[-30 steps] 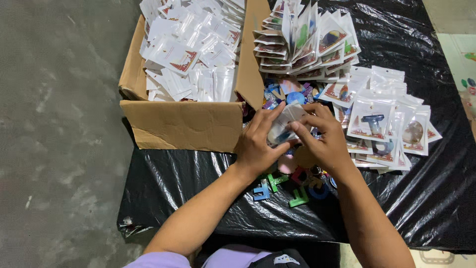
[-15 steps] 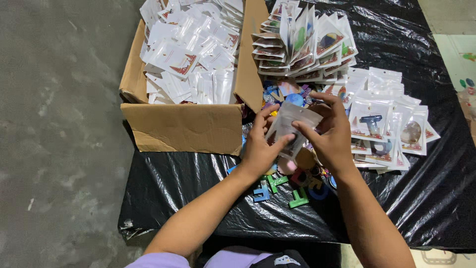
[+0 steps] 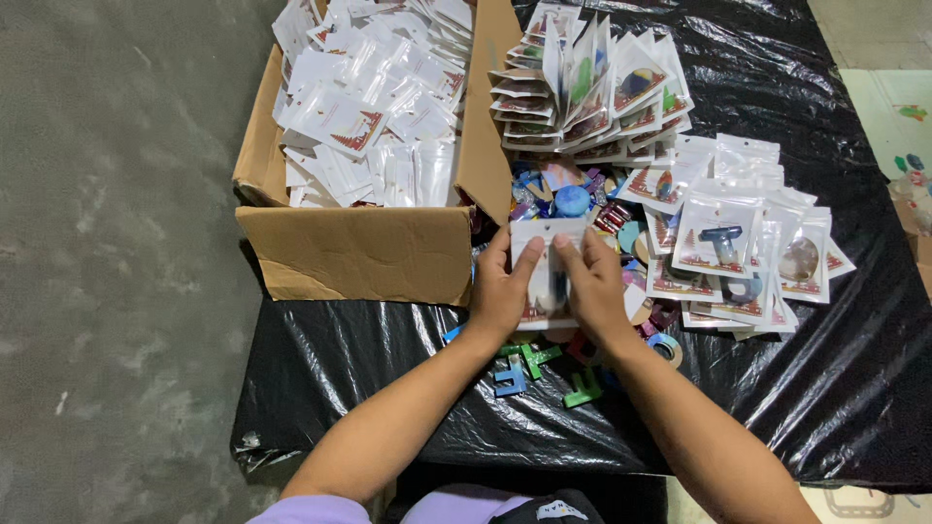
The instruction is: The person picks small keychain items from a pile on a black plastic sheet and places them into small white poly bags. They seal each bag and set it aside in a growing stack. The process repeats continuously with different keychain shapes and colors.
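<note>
While I hold the small clear zip pouch [image 3: 546, 254] above the loose coloured letters [image 3: 544, 364] with my left hand [image 3: 500, 291] and right hand [image 3: 592, 289] pinching it, a weak pinch could drop it among them.

The box [image 3: 364, 254] sits at the table's [image 3: 815, 388] left edge, full of little bags [image 3: 374, 107]. Right of it, more bags stand in a stack [image 3: 592, 82] near the far edge. Loose toys [image 3: 568, 199] lie between, and flat bags [image 3: 743, 238] spread toward the right edge
</note>
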